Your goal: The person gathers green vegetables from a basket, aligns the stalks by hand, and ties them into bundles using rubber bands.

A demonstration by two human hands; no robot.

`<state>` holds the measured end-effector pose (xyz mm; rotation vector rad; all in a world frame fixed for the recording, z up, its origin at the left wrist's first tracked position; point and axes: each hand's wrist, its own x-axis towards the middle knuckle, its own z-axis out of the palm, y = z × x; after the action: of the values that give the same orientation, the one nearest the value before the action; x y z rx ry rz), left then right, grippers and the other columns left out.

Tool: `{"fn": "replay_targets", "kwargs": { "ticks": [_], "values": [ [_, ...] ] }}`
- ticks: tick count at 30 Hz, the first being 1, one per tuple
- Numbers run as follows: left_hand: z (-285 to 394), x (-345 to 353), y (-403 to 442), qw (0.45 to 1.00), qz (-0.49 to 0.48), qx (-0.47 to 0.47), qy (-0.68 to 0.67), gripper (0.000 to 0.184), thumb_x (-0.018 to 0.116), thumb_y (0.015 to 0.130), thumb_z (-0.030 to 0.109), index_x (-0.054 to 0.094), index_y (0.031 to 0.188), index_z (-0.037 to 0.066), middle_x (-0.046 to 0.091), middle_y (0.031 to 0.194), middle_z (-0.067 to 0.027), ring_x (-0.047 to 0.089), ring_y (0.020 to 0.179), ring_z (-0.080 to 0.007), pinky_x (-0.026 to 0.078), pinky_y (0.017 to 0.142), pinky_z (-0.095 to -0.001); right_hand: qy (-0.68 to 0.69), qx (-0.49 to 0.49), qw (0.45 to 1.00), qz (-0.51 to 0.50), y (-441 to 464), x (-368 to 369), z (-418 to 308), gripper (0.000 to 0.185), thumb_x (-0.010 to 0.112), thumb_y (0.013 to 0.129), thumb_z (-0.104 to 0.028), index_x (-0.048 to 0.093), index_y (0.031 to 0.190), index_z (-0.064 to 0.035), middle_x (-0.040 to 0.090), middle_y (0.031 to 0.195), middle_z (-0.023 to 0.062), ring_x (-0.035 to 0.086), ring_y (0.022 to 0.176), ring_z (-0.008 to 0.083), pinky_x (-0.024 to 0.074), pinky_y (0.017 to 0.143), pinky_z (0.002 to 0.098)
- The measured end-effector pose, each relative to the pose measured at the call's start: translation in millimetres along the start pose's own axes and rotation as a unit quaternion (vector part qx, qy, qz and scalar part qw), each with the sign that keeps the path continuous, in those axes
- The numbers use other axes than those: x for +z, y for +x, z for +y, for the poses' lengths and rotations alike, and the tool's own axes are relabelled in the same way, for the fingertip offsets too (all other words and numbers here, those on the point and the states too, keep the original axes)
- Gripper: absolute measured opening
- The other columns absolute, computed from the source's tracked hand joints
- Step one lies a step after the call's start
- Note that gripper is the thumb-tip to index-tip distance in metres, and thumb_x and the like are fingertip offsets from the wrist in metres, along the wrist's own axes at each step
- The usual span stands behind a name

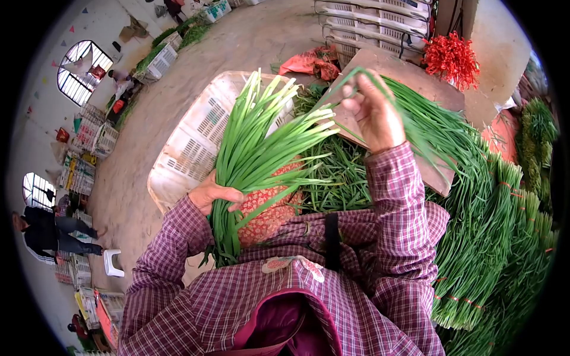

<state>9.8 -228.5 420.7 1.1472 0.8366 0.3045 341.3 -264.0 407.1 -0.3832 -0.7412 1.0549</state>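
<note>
no text, label, brand, number or sign can be read anywhere in this view.

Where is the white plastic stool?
The white plastic stool is at the head view's left, on the floor, near a person in dark clothes.

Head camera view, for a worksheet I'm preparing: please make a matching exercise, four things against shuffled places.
1. Bundle of thin red strips
2. Small white plastic stool
3. Bunch of long green leaves with pale ends
4. Large white perforated plastic crate

A. In the left hand
B. Behind the held bunch
C. By the far corner of the brown board
D. Near a dark-clothed person

Pairs: 1-C, 2-D, 3-A, 4-B
</note>
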Motion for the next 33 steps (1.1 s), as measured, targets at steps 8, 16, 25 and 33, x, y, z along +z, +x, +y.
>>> {"fn": "replay_targets", "kwargs": {
  "ticks": [8, 16, 25, 33],
  "values": [
    [-16.1, -38.9, -10.9, 0.999, 0.042, 0.022, -0.025, 0.060, 0.066, 0.069, 0.000, 0.045, 0.126, -0.003, 0.058, 0.072, -0.0126, 0.051, 0.048, -0.0166, 0.043, 0.049, -0.0290, -0.290, -0.005, 0.951, 0.112, -21.7, -86.5, -77.1, 0.024, 0.065, 0.087, -0.022, 0.061, 0.104, -0.0053, 0.065, 0.082, 0.0051, 0.063, 0.071, 0.0123, 0.0542, 0.061, 0.0265],
    [-4.7, -38.0, -11.9, 0.994, 0.084, 0.074, -0.018, 0.055, 0.066, 0.068, 0.010, 0.049, 0.119, -0.004, 0.056, 0.069, -0.0094, 0.049, 0.047, -0.0150, 0.044, 0.052, -0.0302, -0.669, 0.036, 0.734, -0.112, -98.1, -46.6, 5.9, 0.048, 0.057, 0.087, -0.048, 0.064, 0.109, -0.0054, 0.067, 0.087, 0.0186, 0.067, 0.074, 0.0287, 0.0540, 0.062, 0.0370],
    [-1.1, -25.2, -8.8, 0.994, 0.032, 0.070, -0.080, 0.054, 0.064, 0.070, 0.006, 0.048, 0.120, -0.004, 0.056, 0.068, -0.0087, 0.050, 0.047, -0.0153, 0.044, 0.053, -0.0307, -0.169, 0.308, 0.936, 0.026, -67.9, -20.3, 66.1, 0.060, 0.051, 0.092, -0.050, 0.047, 0.130, -0.0037, 0.059, 0.085, -0.0006, 0.050, 0.059, 0.0040, 0.0459, 0.052, 0.0183],
    [-2.1, -24.2, -13.7, 0.995, 0.015, 0.067, -0.070, 0.045, 0.064, 0.069, 0.006, 0.054, 0.112, -0.004, 0.058, 0.071, -0.0079, 0.050, 0.047, -0.0126, 0.041, 0.049, -0.0285, -0.254, 0.050, 0.949, 0.180, -37.6, -44.7, 73.3, 0.026, 0.056, 0.093, -0.028, 0.070, 0.094, -0.0057, 0.053, 0.069, -0.0038, 0.044, 0.052, 0.0032, 0.0473, 0.046, 0.0200]
  ]
}}
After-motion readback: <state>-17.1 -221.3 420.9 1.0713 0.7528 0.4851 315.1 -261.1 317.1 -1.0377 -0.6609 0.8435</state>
